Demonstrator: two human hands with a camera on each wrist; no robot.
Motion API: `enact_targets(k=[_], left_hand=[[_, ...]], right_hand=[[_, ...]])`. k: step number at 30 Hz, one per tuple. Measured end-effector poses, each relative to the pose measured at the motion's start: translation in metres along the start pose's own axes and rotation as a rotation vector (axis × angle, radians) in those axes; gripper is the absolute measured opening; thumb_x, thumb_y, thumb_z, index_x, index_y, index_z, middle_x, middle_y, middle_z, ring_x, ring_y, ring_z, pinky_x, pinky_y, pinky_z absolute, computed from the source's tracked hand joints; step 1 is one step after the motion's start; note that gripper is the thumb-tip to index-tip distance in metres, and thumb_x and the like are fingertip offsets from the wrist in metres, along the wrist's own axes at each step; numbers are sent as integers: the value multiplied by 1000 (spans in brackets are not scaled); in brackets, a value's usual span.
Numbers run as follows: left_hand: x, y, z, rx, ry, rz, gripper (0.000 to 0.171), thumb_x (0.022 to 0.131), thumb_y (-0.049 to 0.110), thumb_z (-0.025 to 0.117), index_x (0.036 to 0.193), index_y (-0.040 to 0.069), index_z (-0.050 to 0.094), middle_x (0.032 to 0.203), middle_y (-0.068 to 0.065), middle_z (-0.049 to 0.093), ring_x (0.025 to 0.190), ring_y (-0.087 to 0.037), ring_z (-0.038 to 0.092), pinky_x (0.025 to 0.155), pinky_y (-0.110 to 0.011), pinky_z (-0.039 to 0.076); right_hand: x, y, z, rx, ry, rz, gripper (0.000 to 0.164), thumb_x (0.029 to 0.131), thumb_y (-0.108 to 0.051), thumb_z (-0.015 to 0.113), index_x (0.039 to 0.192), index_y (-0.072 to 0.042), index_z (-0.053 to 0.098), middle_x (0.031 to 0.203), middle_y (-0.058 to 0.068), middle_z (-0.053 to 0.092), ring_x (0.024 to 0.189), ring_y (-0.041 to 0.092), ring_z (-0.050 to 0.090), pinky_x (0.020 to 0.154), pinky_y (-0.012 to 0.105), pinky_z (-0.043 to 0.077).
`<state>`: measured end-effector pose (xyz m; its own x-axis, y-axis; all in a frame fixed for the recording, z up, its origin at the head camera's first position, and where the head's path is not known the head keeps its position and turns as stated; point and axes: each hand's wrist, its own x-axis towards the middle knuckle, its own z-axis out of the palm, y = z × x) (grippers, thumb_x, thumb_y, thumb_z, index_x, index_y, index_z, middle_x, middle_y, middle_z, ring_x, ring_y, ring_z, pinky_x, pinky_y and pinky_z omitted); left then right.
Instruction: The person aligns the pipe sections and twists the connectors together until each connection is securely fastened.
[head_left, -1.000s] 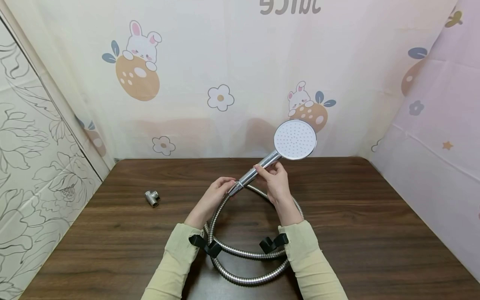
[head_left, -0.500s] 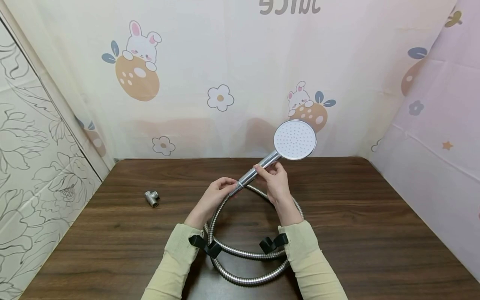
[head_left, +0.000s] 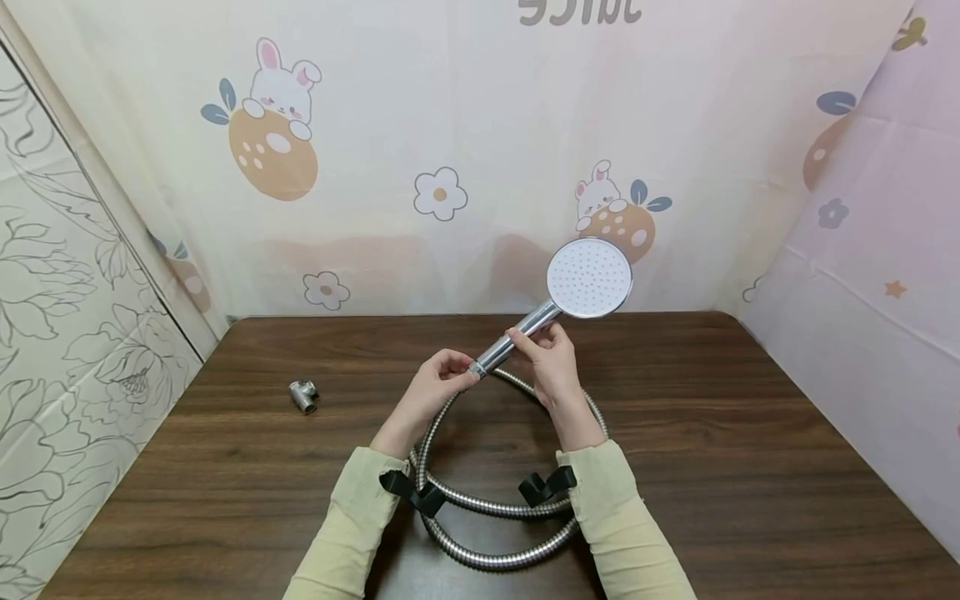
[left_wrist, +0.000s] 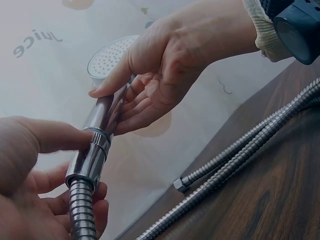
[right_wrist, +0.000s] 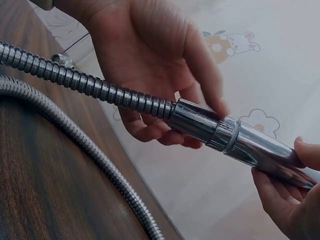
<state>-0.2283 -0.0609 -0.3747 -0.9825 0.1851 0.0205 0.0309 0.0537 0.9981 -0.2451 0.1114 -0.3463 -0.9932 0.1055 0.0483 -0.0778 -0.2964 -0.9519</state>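
Note:
A chrome handheld shower head (head_left: 590, 277) with a round white spray face is held above the table, tilted up to the right. My right hand (head_left: 553, 367) grips its handle (left_wrist: 106, 111) between thumb and fingers. At the lower end, my left hand (head_left: 433, 390) pinches the hose's smooth chrome connector (right_wrist: 192, 120), thumb near the ribbed collar. The connector meets the handle end; the threads are hidden. From it the ribbed metal shower hose (head_left: 495, 560) runs down and lies in loops under the forearms. Its other end carries a hex nut (left_wrist: 181, 185) on the table.
A small chrome T-shaped pipe fitting (head_left: 303, 397) lies on the brown wooden table (head_left: 225, 475), left of the hands. A printed curtain (head_left: 360, 150) hangs behind the table, with further covered walls at both sides.
My left thumb and fingers have shifted slightly up and right along the connector, now covering more of it. The right hand and shower head have stayed nearly still.

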Motion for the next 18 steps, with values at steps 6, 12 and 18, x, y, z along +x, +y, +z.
enact_targets(k=[6, 12, 18], left_hand=[[1, 0, 0, 5, -23, -99, 26, 93, 24, 49, 106, 4, 58, 87, -3, 58, 79, -18, 54, 75, -35, 45], [3, -2, 1, 12, -56, -86, 25, 95, 21, 45, 102, 1, 57, 83, -7, 64, 73, -15, 58, 74, -37, 47], [2, -2, 1, -15, -57, -70, 23, 93, 20, 50, 101, 0, 56, 88, -17, 65, 71, -12, 59, 75, -38, 48]], right_hand=[[0, -1, 0, 1, 8, 6, 23, 84, 1, 61, 99, -6, 45, 70, -6, 63, 64, 7, 63, 59, 23, 51], [0, -1, 0, -6, 11, 0, 22, 84, 0, 61, 98, -6, 45, 70, -7, 63, 62, 6, 62, 60, 23, 51], [-1, 0, 0, -1, 6, -1, 20, 84, 1, 60, 97, -6, 46, 70, -6, 63, 63, 6, 62, 62, 24, 52]])
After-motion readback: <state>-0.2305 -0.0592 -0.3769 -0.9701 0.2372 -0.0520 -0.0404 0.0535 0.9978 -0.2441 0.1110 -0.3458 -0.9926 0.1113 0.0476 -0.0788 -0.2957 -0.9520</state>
